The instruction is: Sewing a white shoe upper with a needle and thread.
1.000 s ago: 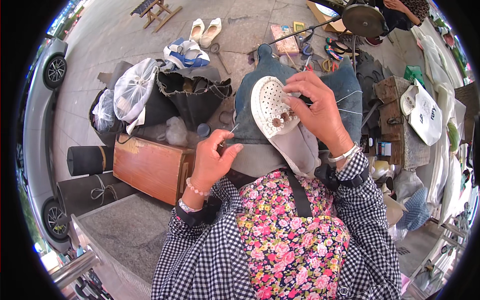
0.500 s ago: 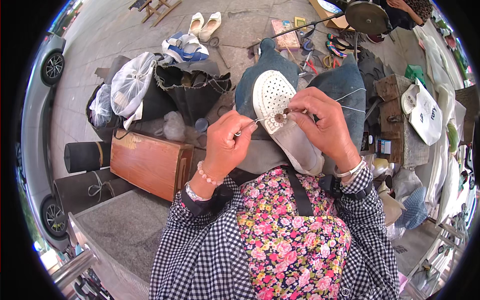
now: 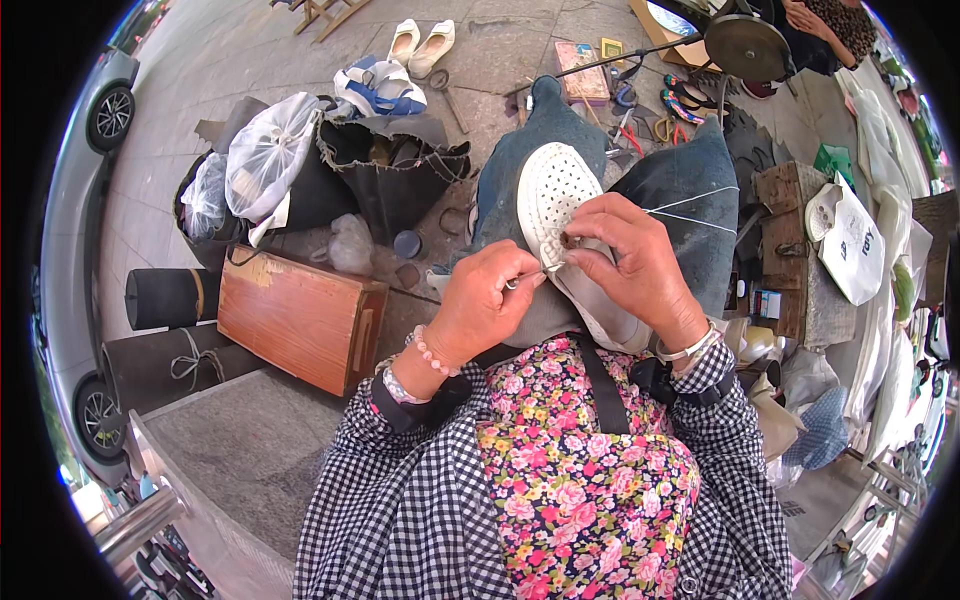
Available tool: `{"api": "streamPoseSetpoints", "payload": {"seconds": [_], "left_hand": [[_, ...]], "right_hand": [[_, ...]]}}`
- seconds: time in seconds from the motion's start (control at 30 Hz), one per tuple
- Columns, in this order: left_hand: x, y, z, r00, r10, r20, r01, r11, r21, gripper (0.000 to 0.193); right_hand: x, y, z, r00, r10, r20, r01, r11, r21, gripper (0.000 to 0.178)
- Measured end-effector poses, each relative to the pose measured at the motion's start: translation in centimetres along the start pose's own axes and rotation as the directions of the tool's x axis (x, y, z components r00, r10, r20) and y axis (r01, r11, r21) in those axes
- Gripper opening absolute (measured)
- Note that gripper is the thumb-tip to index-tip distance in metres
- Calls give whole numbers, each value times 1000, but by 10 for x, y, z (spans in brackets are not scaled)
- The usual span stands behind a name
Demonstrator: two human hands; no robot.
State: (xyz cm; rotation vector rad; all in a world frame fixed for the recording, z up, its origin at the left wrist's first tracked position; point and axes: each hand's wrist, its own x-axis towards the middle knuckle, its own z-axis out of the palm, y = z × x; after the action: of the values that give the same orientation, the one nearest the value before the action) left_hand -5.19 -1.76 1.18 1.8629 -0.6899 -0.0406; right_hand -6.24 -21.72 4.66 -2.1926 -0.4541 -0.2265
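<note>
A white shoe (image 3: 558,185) with a perforated upper and a pale grey inside lies on my lap, toe pointing away from me. At its middle, my right hand (image 3: 635,262) is closed, thumb and forefinger pinching a small brown and white ornament on the upper. My left hand (image 3: 488,298) is closed at the shoe's left edge, its fingertips pinched on a thin white thread, mostly hidden now. A metal ring shows on one of its fingers. The shoe's heel end rests against the floral apron (image 3: 590,480), and a dark blue cloth (image 3: 535,130) covers my knees.
A reddish wooden box (image 3: 295,320) stands at the left, with black bags (image 3: 390,170) beyond it. White shoes (image 3: 432,48) and scattered tools sit ahead on the paving. A wooden crate (image 3: 800,255) is at the right. Another person's hand (image 3: 808,20) shows at the far right.
My left hand has moved right and in toward the shoe, shortening the visible thread. My right hand stays at the ornament. The whole view has shifted slightly.
</note>
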Motion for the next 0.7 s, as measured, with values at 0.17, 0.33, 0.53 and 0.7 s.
{"api": "streamPoseSetpoints", "payload": {"seconds": [0.17,0.33,0.53,0.7], "left_hand": [[-1,-3,1,998,65,-13,-65,997,48,9],[-13,1,-10,993,41,112,-62,980,191,11],[-31,10,-26,973,-34,227,-36,955,296,18],[-35,18,-44,971,-207,119,184,966,180,31]], "right_hand": [[2,-1,0,1000,-6,5,6,1000,-7,23],[11,-8,-4,1000,-6,9,6,1000,2,20],[21,-8,-8,998,24,64,-22,999,-37,16],[27,-11,-3,977,110,181,-82,984,-157,14]]}}
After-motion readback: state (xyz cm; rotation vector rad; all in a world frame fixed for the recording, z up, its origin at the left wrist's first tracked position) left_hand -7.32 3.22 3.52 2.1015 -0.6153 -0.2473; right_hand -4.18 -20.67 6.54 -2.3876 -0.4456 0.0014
